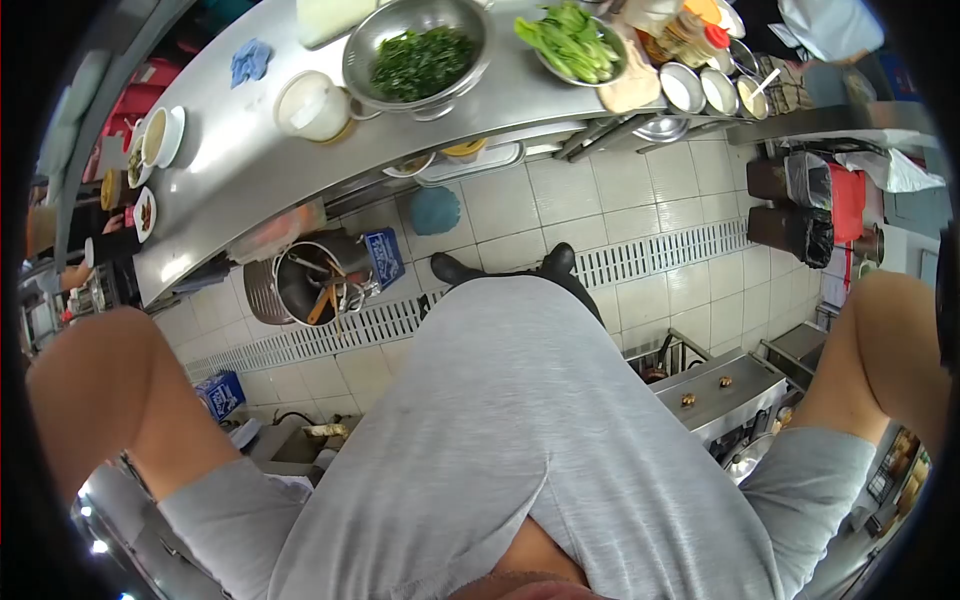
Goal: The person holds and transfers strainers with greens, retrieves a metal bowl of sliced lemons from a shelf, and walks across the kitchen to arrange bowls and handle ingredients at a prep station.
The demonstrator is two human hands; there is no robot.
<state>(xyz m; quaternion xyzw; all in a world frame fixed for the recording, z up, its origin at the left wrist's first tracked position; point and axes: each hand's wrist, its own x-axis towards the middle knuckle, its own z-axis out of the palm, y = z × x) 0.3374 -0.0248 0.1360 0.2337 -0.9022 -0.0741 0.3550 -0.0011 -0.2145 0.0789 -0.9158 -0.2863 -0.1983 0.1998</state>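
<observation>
Both my arms are raised and bent at the elbow, the left arm (190,420) at the left edge and the right arm (850,370) at the right. Past the forearms, my hands are out of view, so what they hold or touch cannot be seen. On the steel counter (215,170) ahead of me stands a metal colander (357,62) with chopped dark greens (422,62). Right of it, a bowl holds whole leafy greens (575,42). A white tub (308,105) and a crumpled blue cloth (251,62) lie to the left.
Under the counter, a pot (297,290) holds utensils on the floor beside a drain grate (650,255). Small containers (682,88) line the counter's right end. Dark bins (785,235) stand at right. Another person's hand (75,276) shows at far left.
</observation>
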